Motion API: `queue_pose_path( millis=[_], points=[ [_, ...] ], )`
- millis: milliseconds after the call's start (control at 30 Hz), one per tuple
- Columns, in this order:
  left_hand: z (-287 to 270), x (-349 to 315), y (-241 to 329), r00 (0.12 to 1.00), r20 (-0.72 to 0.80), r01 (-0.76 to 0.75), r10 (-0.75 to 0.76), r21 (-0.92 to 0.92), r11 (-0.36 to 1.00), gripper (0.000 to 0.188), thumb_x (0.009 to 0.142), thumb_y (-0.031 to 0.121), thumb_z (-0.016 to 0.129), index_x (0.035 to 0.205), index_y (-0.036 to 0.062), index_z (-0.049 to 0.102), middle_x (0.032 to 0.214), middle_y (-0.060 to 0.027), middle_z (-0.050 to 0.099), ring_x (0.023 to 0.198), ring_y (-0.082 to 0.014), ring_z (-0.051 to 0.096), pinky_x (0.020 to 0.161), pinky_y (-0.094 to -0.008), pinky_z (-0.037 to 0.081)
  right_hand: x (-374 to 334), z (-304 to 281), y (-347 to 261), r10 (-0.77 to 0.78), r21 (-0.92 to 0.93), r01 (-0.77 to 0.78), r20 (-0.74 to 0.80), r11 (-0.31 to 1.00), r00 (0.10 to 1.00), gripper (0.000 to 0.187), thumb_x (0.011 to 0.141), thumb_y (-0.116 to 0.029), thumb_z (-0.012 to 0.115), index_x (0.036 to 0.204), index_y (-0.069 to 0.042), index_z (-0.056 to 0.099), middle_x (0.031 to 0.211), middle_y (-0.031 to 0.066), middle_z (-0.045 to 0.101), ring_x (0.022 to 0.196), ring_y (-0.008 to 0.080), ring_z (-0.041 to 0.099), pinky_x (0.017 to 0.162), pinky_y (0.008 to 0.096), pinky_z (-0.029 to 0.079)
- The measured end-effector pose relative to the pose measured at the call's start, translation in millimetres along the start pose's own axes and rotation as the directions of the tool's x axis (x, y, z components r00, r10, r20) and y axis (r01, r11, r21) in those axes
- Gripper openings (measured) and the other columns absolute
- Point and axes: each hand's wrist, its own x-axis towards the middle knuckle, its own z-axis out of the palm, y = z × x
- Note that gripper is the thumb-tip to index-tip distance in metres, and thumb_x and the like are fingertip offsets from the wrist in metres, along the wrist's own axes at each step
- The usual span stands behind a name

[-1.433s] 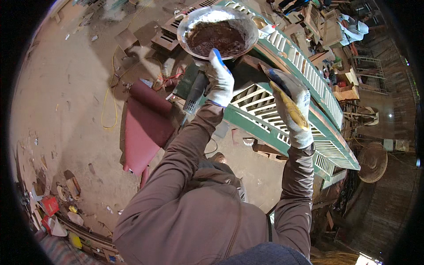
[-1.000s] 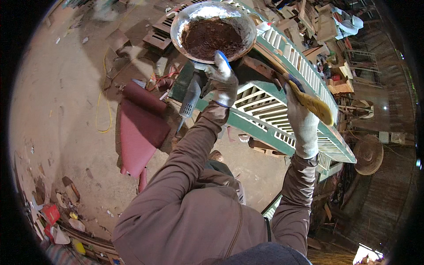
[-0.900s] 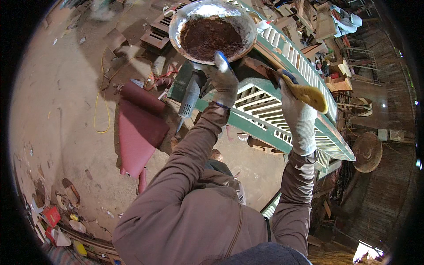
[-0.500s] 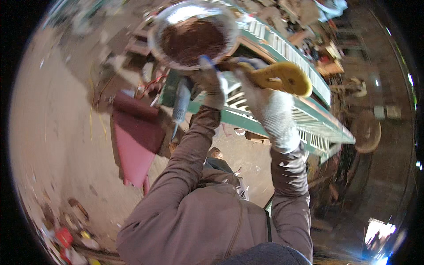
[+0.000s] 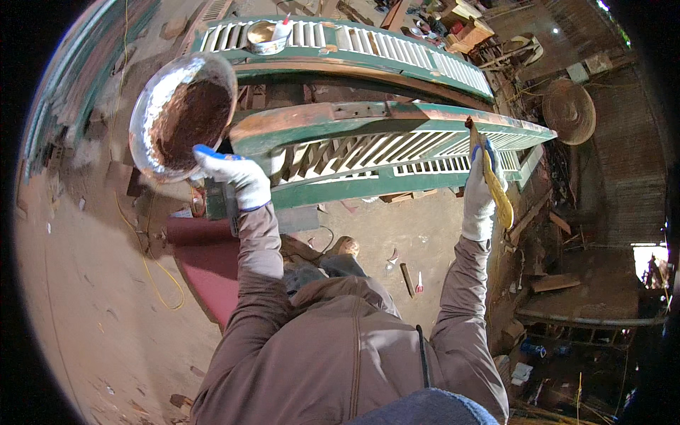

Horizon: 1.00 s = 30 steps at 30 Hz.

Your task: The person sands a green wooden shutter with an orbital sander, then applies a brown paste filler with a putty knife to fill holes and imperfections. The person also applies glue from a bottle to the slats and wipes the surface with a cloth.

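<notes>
From afar, my left hand (image 5: pixel 237 178) grips the bowl (image 5: pixel 149 122) and my right hand (image 5: pixel 479 198) a yellow tool (image 5: pixel 503 207); a slackening left hold could spill brown paste (image 5: pixel 191 124).

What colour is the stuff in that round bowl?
The stuff is reddish brown. It shows best in the head view, inside the bowl.

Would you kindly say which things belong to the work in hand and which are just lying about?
In use, apparently:
bowl of brown material, left hand
yellow-handled tool, right hand
nearer green shutter

Lying about, seemingly:
red sheet
yellow cord
round brown disc
</notes>
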Motion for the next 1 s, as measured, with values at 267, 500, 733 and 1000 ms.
queue_pose_path(
  millis=[267,500,733,1000],
  points=[
    [7,10,52,0.944,-0.14,0.223,-0.3,-0.404,0.887,0.043,0.11,0.036,0.048,0.143,0.0087,0.053,0.121,-0.0039,0.054,0.107,-0.0096,0.048,0.1,-0.0246,0.038,39,17,-14,-0.375,0.037,0.401,0.437,0.915,0.818,0.04,0.08,-0.011,0.073,0.119,-0.002,0.069,0.115,0.0136,0.074,0.1,0.0324,0.071,0.086,0.0398,0.056],
    [5,14,17,0.964,-0.193,0.129,-0.184,-0.267,0.955,0.045,0.109,0.039,0.048,0.145,0.0109,0.049,0.117,-0.0004,0.055,0.1,-0.0092,0.049,0.096,-0.024,0.041,78,46,21,-0.553,0.184,0.542,0.501,0.82,0.666,0.038,0.082,-0.018,0.072,0.118,-0.006,0.072,0.118,0.0125,0.074,0.106,0.0333,0.07,0.091,0.0432,0.054],
    [-21,36,-65,0.965,0.105,0.216,-0.239,-0.834,0.508,0.038,0.107,0.022,0.055,0.144,0.0097,0.053,0.136,-0.007,0.057,0.116,-0.0091,0.054,0.102,-0.0262,0.044,87,63,32,-0.611,0.325,0.526,0.541,0.786,0.578,0.037,0.082,-0.024,0.075,0.114,-0.008,0.074,0.119,0.0111,0.074,0.112,0.0311,0.069,0.096,0.0426,0.052],
    [6,5,78,0.231,0.548,0.698,0.804,0.483,-0.53,0.037,0.082,0.067,0.077,0.094,0.0326,0.082,0.052,0.0245,0.053,0.036,-0.0026,0.013,0.041,-0.0275,0.009,96,61,41,-0.662,0.439,0.5,0.563,0.746,0.494,0.024,0.082,-0.014,0.076,0.106,-0.008,0.073,0.112,0.0116,0.076,0.113,0.0326,0.069,0.098,0.045,0.051]
  ],
)
